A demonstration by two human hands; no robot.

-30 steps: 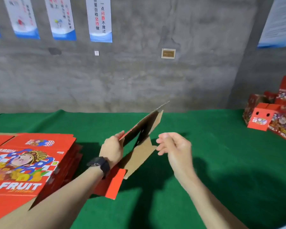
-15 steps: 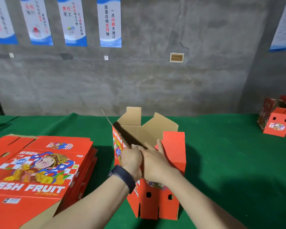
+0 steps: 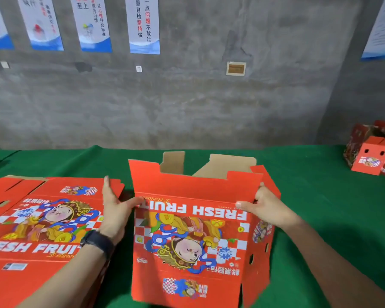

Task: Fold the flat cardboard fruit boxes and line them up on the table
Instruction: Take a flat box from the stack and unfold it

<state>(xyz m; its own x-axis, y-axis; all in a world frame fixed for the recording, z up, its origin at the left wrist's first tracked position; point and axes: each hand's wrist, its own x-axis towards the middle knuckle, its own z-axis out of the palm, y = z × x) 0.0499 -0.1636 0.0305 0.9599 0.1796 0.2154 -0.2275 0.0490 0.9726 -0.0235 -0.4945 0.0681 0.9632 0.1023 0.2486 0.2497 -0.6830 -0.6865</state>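
A stack of flat boxes (image 3: pixel 42 218) lies left of the half-folded fruit box (image 3: pixel 187 241) standing on the green table (image 3: pixel 320 196), the left hand (image 3: pixel 115 210) presses flat, fingers straight, against that box's left side, and the right hand (image 3: pixel 267 207) clasps its right corner.

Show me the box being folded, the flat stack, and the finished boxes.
box being folded (image 3: pixel 187 236), head view, on its printed front panel.
flat stack (image 3: pixel 42 218), head view, on the top sheet's cartoon print.
finished boxes (image 3: pixel 369 162), head view, on the red panel with holes.
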